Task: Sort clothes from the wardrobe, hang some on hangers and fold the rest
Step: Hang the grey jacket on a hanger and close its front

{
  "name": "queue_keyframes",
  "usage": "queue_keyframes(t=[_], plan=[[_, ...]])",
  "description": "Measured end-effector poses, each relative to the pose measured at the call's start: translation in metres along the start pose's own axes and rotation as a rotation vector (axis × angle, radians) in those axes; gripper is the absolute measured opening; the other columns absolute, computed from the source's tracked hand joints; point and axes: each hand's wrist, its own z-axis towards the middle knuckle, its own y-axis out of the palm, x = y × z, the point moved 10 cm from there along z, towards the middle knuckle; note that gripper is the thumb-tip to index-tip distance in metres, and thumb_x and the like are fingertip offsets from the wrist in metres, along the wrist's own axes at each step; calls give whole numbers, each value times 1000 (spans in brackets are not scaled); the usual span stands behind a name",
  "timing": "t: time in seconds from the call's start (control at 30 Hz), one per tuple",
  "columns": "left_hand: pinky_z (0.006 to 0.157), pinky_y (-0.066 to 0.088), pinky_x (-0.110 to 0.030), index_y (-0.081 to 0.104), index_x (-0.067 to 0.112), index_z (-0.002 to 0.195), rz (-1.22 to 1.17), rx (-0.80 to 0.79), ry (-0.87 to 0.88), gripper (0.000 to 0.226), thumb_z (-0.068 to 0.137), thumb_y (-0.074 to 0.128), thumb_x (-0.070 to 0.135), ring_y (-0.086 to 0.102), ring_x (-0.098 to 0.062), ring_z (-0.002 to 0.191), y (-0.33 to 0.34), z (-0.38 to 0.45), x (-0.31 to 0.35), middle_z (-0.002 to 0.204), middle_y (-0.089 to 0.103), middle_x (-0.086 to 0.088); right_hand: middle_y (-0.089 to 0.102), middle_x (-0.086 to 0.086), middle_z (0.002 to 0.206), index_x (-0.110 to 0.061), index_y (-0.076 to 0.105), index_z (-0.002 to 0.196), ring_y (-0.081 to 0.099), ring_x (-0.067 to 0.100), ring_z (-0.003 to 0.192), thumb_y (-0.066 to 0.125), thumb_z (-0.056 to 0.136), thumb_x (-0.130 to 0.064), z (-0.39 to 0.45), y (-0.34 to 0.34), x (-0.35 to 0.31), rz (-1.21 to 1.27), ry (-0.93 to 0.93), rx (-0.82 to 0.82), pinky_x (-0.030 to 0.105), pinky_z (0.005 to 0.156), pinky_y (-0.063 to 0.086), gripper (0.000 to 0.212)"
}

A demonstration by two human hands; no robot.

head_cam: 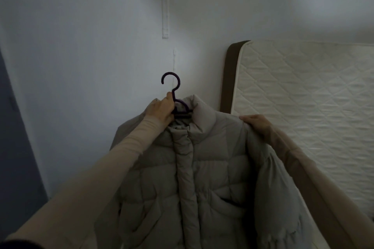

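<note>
Head view: grey quilted puffer jacket (202, 168) fills lower centre of frame, already on a dark purple hanger (178, 105), front closed, collar up. Left hand (162, 110) grips the hanger neck just under the hook, fingers curled round it. Right hand (256, 122) sits on the jacket's shoulder at centre right, fingers bent over the fabric edge, looks like a light hold on the shoulder seam. Hook is free, hung on nothing; pale wall (91, 46) behind, bare mattress (303, 97) leaning upright at right.

Handling guess: bulky but light, soft fill, slick shell, so shoulders could slide off a narrow hanger. Carry by the hanger neck, steady at the shoulder, not by the sleeve. Dim light, fine detail unclear.
</note>
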Motion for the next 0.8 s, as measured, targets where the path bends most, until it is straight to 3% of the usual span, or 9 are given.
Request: queue_keyframes(t=[0.1,0.17,0.3,0.37,0.43,0.53,0.63,0.73,0.8], plan=[[84,42,-38,32,-3,126,47,-21,37,43,88,51,4,58,-36,104,-1,-1,16,117,58,-20,64,14,116,-2,66,111,54,21,95,50,95,-20,1,1,2,-287,9,2,26,77,37,29],[85,43,-39,34,-3,125,58,-50,50,43,87,53,4,58,-36,106,2,0,24,118,58,-20,62,16,118,-4,65,110,55,25,102,45,97,-18,0,8,-10,-382,-47,32,24,71,31,28],[88,44,-41,35,-2,126,40,-109,91,48,86,59,8,57,-35,110,6,1,47,120,57,-19,58,22,119,-5,56,106,54,34,110,32,101,-31,-15,58,-46,-479,-206,-3,36,86,38,35],[89,44,-41,36,-2,126,27,-114,119,48,86,61,11,56,-35,111,5,0,58,121,56,-19,60,17,114,-13,50,105,56,31,106,36,98,-42,-29,72,-69,-447,-324,49,39,87,39,34],[89,44,-41,37,-1,125,18,-97,142,46,89,59,16,56,-34,112,1,-2,64,122,56,-18,57,7,115,-16,48,120,54,22,106,46,90,-52,-47,80,-94,-411,-504,95,39,90,40,47],[88,45,-39,37,0,126,16,-64,184,46,90,57,21,57,-34,110,-5,-9,66,121,57,-17,50,10,124,-13,51,126,50,28,111,52,92,-35,-62,95,-113,-649,-729,108,41,89,44,40],[84,45,-38,34,3,129,26,-36,231,49,91,55,27,59,-32,106,-4,-21,60,119,59,-14,54,15,119,-4,58,114,54,32,102,50,95,-25,-64,104,-110,-817,-776,121,41,71,49,29],[84,43,-33,35,8,127,5,38,251,45,92,53,30,58,-28,105,-5,-31,53,118,60,-10,62,12,86,-5,62,89,62,29,66,46,89,-27,-82,105,-116,-837,-870,265,32,41,45,28],[91,37,-28,38,12,127,-54,93,252,42,93,52,32,55,-24,106,-8,-35,45,118,59,-8,61,7,75,-9,61,81,58,23,54,42,83,-27,-89,103,-118,-863,-894,373,25,35,40,26]])
